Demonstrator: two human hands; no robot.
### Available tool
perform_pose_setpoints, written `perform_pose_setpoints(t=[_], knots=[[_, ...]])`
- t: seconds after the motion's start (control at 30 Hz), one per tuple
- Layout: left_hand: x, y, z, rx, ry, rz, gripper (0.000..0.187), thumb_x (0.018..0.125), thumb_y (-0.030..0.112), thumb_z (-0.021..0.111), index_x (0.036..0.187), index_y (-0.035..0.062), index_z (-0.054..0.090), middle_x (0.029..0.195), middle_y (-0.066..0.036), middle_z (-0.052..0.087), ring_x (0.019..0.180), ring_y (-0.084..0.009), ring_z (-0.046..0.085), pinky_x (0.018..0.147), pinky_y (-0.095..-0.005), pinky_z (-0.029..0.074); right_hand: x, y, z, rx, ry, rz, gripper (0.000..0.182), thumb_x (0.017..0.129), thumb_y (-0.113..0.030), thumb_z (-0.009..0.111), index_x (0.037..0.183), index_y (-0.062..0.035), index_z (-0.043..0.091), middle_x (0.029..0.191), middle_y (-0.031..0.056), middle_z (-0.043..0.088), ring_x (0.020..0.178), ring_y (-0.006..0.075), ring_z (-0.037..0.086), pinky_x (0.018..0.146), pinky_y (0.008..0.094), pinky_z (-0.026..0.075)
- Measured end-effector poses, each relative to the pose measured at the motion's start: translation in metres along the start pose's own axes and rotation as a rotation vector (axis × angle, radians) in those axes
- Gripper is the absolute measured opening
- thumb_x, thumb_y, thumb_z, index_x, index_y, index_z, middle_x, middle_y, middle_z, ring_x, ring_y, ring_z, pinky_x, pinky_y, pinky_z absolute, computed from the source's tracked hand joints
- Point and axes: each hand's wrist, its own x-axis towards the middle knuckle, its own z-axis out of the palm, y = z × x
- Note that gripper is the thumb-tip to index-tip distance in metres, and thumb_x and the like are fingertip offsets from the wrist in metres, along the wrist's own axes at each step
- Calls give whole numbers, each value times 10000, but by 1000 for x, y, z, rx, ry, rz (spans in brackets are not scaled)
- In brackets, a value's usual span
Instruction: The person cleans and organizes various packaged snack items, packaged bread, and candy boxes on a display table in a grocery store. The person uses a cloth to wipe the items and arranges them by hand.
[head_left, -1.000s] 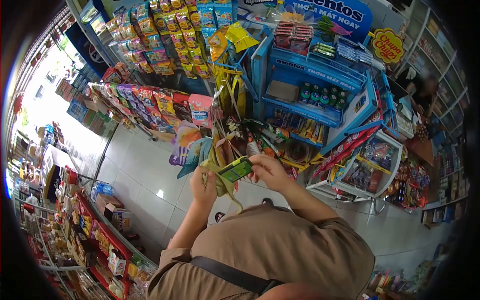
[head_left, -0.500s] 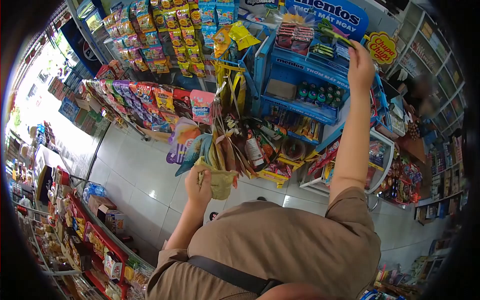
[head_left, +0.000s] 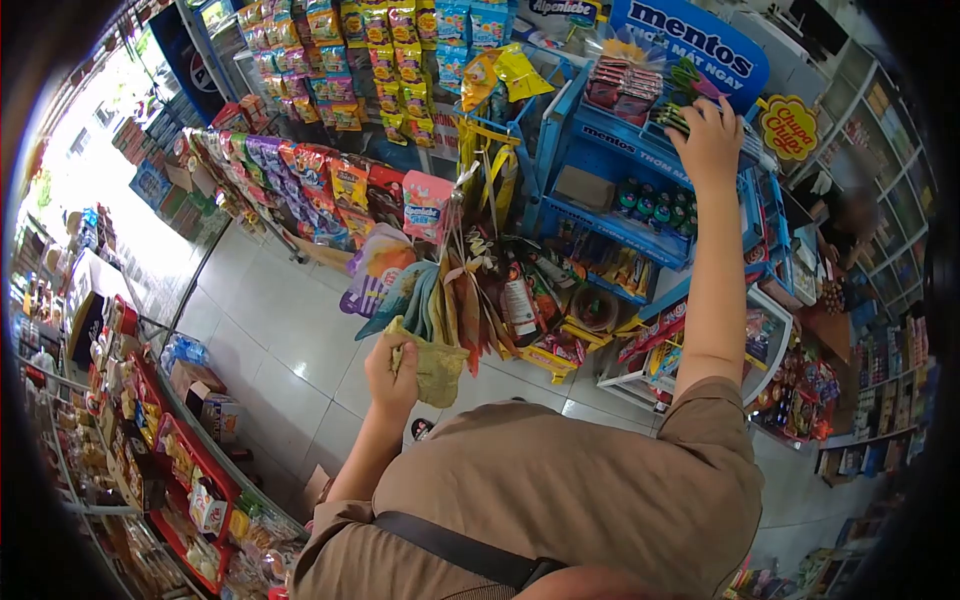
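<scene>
A crumpled yellow-green cloth point(head_left: 438, 374) is gripped in my left hand point(head_left: 392, 368), its fingers closed around one end while the rest hangs to the right. My right hand point(head_left: 708, 145) is stretched out over the top tier of the blue Mentos rack point(head_left: 625, 150), fingers spread and bent down over small green packs point(head_left: 675, 116). Just beyond those fingertips lies a green and pink item point(head_left: 708, 88) whose kind I cannot make out. Dark red packets point(head_left: 625, 84) stand left of the green packs. The fingertips' exact contact is partly hidden.
Hanging packets point(head_left: 470, 300) dangle beside the rack, close to my left hand. Strips of candy bags point(head_left: 400, 70) hang at the back. A red-edged snack shelf point(head_left: 190, 480) stands at left. Another person point(head_left: 850, 205) is at the far right, near wall shelves.
My right hand has gone from pinching a long greenish item to spread fingers lower over the green packs. The view has shifted slightly. My left hand still grips the cloth.
</scene>
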Motion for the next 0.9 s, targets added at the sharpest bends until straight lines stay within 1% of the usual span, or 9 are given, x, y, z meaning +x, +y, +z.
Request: perform_pose_setpoints(t=[0.07,0.27,0.4,0.47,0.53,0.6,0.73,0.87,0.9], knots=[[0,-3,1,9,31,26,114,859,94,522,820,-12,535,690,-80,536,622,-151,490,599,-266,399,-2,-7,-1,-39,-90,46,223,773,-228,657,983,-157,629,1122,15,534,1201,290,386,994,529,288],[3,-1,-1,-28,91,5,141,873,104,488,860,-23,548,758,-110,566,688,-172,534,654,-275,418,3,7,-8,82,199,-41,189,780,-184,650,955,-119,627,1021,18,588,1102,264,474,924,433,383],[-2,-13,4,-274,142,-31,263,915,195,420,912,-28,559,854,-144,584,777,-204,564,711,-295,430,-5,-12,-70,302,346,-11,177,789,-144,647,942,-61,615,903,76,627,859,270,584,755,337,467],[1,-12,4,-174,140,107,345,927,271,390,944,-25,566,886,-165,586,805,-249,573,736,-319,432,-26,-33,-87,622,393,105,173,809,-97,632,962,-28,591,868,98,631,758,227,605,666,307,479],[2,-14,-6,-74,15,188,410,932,338,370,994,-13,571,941,-184,584,864,-310,569,783,-355,426,-52,-57,-97,1086,129,174,153,835,-45,586,982,-6,568,869,97,627,761,175,602,638,283,481],[11,-7,-12,-56,-199,319,436,928,379,365,1051,15,573,1034,-194,565,948,-362,543,846,-394,408,-76,-94,-96,1472,-64,40,170,870,-66,540,1036,-29,532,907,76,610,744,143,585,662,236,454],[24,14,-9,25,-356,485,382,900,353,453,1123,64,566,1170,-192,506,1043,-382,493,912,-427,371,-112,-157,-93,1414,-469,-259,182,798,-36,584,979,-33,560,912,135,617,823,261,609,693,308,476],[32,26,-6,235,-480,458,492,839,283,564,1270,85,432,1142,-195,510,992,-377,509,847,-427,408,-144,-194,-101,1512,-805,-246,209,779,-65,609,976,-31,547,865,164,598,788,331,594,656,350,469],[27,24,-3,242,-566,369,551,824,276,578,1307,94,386,1125,-203,516,969,-378,516,825,-427,420,-153,-203,-95,1561,-650,-354,220,785,-77,610,982,-18,531,849,161,597,754,302,608,623,332,470]])
